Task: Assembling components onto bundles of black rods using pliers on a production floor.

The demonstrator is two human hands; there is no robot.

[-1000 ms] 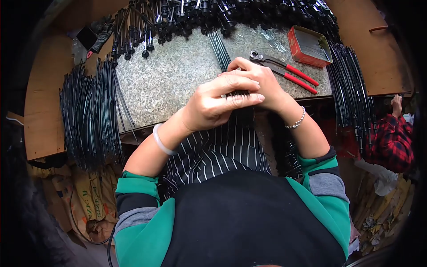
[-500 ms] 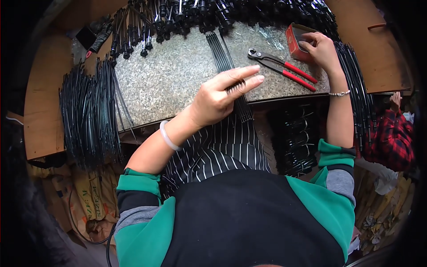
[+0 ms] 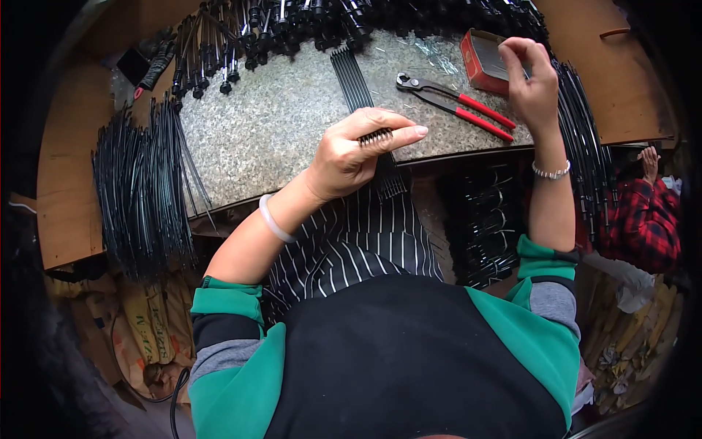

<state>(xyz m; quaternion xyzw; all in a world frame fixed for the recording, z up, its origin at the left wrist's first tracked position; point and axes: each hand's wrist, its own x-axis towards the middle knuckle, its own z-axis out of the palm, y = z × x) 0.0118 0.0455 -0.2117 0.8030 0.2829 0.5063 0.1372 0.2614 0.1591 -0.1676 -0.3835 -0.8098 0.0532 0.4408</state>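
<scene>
My left hand is at the bench's near edge, its thumb and fingers closed across a flat row of thin black rods. The rods lie side by side, and their near ends stick out past the edge. A ribbed strip of them shows between the fingers. Just right of a small red open box, my right hand is raised with thumb and forefinger pinched together. Anything in that pinch is too small to make out. Red-handled pliers lie between the two hands with the jaws pointing left.
Finished-looking black rods with knobbed ends are heaped along the back. A thick bundle of black rods hangs over the left edge, another over the right. Thin shiny slivers lie near the box. A person's checked sleeve shows at far right.
My right hand has come out of the red box and now pinches beside it. A stray rod that lay apart from the row is now in line with the others. The view has shifted slightly.
</scene>
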